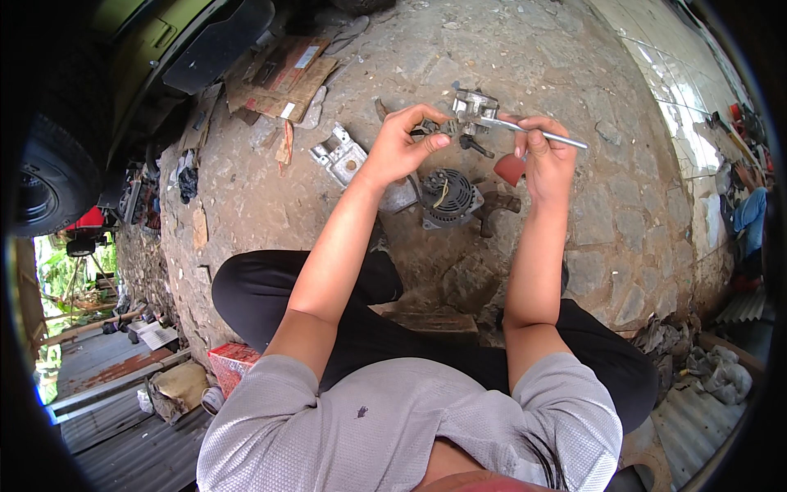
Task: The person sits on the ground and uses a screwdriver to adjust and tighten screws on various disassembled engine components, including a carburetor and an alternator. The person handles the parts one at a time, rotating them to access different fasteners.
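Observation:
My left hand (408, 141) pinches a small dark metal part (448, 128) between thumb and fingers. Closed round a slim silver rod-shaped tool (561, 138), my right hand (544, 156) points its far end at that part. A red-brown piece that looks like sandpaper (510, 169) hangs by the right fingers; whether they grip it I cannot tell. Just beyond the hands is a silver metal bracket (475, 102), with a dark bolt-like part (476, 147) nearer me. Below them on the ground sits an alternator body (448, 198) with a slotted round face and a yellowish wire.
A silver metal housing (339, 156) lies left of the hands and a rusty curved piece (497, 210) right of the alternator. Flattened cardboard (283, 82) is at the far left, near a vehicle's tyre (51, 176). A red box (233, 362) stands by my left knee. Another person (749, 209) is at the right edge.

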